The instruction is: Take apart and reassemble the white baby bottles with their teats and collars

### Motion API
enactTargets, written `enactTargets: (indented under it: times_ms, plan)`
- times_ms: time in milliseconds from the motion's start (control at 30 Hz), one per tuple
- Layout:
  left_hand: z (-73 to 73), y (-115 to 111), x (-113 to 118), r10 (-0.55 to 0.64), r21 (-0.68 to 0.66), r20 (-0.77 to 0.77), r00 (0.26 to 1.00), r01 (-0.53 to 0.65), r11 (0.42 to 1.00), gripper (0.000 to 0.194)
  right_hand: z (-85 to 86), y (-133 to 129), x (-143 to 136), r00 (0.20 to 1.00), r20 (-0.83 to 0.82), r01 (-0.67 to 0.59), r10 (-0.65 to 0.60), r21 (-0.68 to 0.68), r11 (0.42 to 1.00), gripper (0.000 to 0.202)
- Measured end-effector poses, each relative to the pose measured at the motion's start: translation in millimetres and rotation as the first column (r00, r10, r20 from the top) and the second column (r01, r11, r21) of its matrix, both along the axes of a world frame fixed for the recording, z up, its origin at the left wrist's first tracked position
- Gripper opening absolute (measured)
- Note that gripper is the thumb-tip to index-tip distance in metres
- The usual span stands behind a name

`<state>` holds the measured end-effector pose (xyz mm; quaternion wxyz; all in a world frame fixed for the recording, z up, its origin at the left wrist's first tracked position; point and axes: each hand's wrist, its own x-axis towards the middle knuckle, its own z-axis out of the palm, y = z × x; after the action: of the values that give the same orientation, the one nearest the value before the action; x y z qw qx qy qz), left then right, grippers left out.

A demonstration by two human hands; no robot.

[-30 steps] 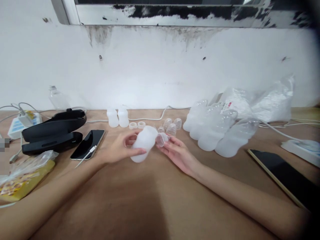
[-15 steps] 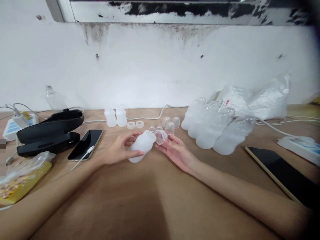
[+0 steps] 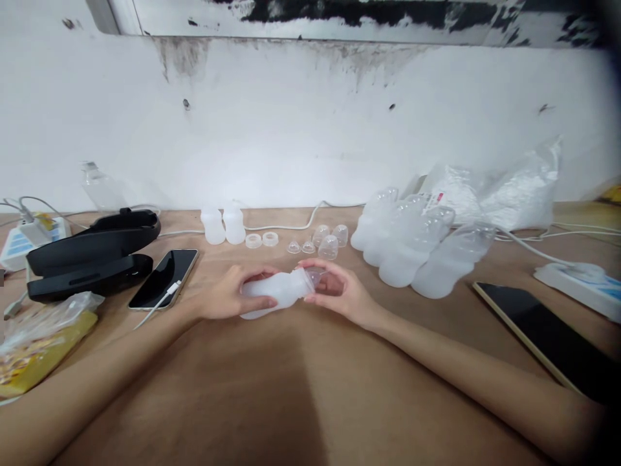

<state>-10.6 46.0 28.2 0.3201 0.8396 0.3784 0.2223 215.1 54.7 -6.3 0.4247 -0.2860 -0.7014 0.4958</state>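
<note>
My left hand is closed around the body of a frosted white baby bottle, which lies tilted on its side with its neck to the right. At the neck, my right hand pinches a clear nipple with its collar ring between thumb and fingers. The ring sits against the bottle's mouth; whether the threads are engaged I cannot tell. Just beyond my hands are small clear nipples, several clear dome caps and two white collar rings.
Two open bottles stand near the wall. Several capped bottles lean together at right, before a plastic bag. A phone, black case and snack bag lie left; a tablet and power strip right.
The bottle has turned from tilted upward to nearly level. My right hand has brought the nipple and ring onto the bottle's mouth, where they were apart before.
</note>
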Motion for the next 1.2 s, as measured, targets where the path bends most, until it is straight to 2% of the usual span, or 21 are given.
enactTargets:
  times_ms: [133, 233, 300, 367, 433, 467, 533, 600, 667, 733, 833, 900, 967, 1033, 1100, 1200]
  plan:
    - [-2.2, 3, -3, 0.022, -0.216, 0.099, 0.995, 0.0, 0.976, 0.037, 0.1, -1, 0, 1.0, -0.004, -0.014, 0.014, 0.006, 1.0, 0.044]
    - [-2.2, 4, -5, 0.055, -0.403, 0.138, 0.989, 0.006, 0.915, 0.037, 1.9, -3, 0, 1.0, 0.005, -0.009, 0.009, 0.044, 0.999, 0.042]
    - [-0.3, 4, -4, 0.027, -0.42, 0.134, 0.991, 0.032, 0.907, 0.038, 2.4, -4, -1, 1.0, 0.021, -0.007, 0.006, 0.066, 0.998, 0.041]
    - [2.7, 3, -3, 0.006, -0.287, 0.079, 0.997, 0.017, 0.958, 0.039, 2.6, -4, -1, 0.999, 0.041, 0.019, -0.023, 0.088, 0.996, 0.041]
    - [5.1, 0, 0, 0.027, -0.019, -0.018, 0.999, -0.027, 0.999, 0.042, 3.1, -4, -1, 0.996, 0.065, 0.058, -0.064, 0.089, 0.994, 0.041]
    - [5.5, -2, 2, 0.044, 0.136, -0.069, 0.997, -0.035, 0.99, 0.044, 3.5, -4, -1, 0.994, 0.077, 0.072, -0.078, 0.077, 0.994, 0.041]
    - [4.6, -7, 5, 0.078, 0.408, -0.166, 0.983, -0.003, 0.913, 0.044, 4.5, -4, 0, 0.992, 0.097, 0.081, -0.085, 0.041, 0.996, 0.041]
    - [2.2, -10, 7, 0.103, 0.563, -0.233, 0.967, 0.048, 0.825, 0.042, 5.2, -4, 0, 0.991, 0.101, 0.085, -0.086, 0.011, 0.996, 0.04]
    - [0.9, -10, 7, 0.118, 0.598, -0.243, 0.963, 0.053, 0.8, 0.046, 5.3, -3, 1, 0.992, 0.083, 0.094, -0.094, -0.005, 0.996, 0.04]
    - [2.4, -7, 5, 0.122, 0.542, -0.178, 0.977, -0.006, 0.84, 0.055, 4.8, -3, 0, 0.993, 0.055, 0.101, -0.1, -0.022, 0.995, 0.041]
    - [9.4, 2, -3, 0.156, 0.306, -0.119, 0.981, -0.113, 0.945, 0.05, 4.1, -2, -1, 0.993, 0.024, 0.118, -0.117, -0.037, 0.992, 0.041]
    - [14.2, 7, -8, 0.158, 0.157, -0.187, 0.97, -0.13, 0.979, 0.041, 4.2, -3, -1, 0.991, 0.027, 0.131, -0.13, -0.025, 0.991, 0.041]
    - [16.4, 9, -10, 0.132, 0.088, -0.249, 0.96, -0.113, 0.99, 0.039, 4.5, -4, -2, 0.988, 0.049, 0.149, -0.149, 0.001, 0.989, 0.041]
    - [15.0, 7, -9, 0.127, 0.134, -0.227, 0.966, -0.098, 0.986, 0.038, 4.6, -4, -1, 0.982, 0.066, 0.175, -0.176, 0.01, 0.984, 0.04]
    - [10.2, 3, -6, 0.132, 0.304, -0.179, 0.975, -0.073, 0.95, 0.038, 4.3, -4, -1, 0.982, 0.059, 0.181, -0.18, -0.029, 0.983, 0.038]
    - [0.2, 0, -4, 0.102, 0.603, -0.166, 0.981, 0.02, 0.797, 0.034, 3.7, -3, 0, 0.993, 0.008, 0.119, -0.119, -0.127, 0.985, 0.03]
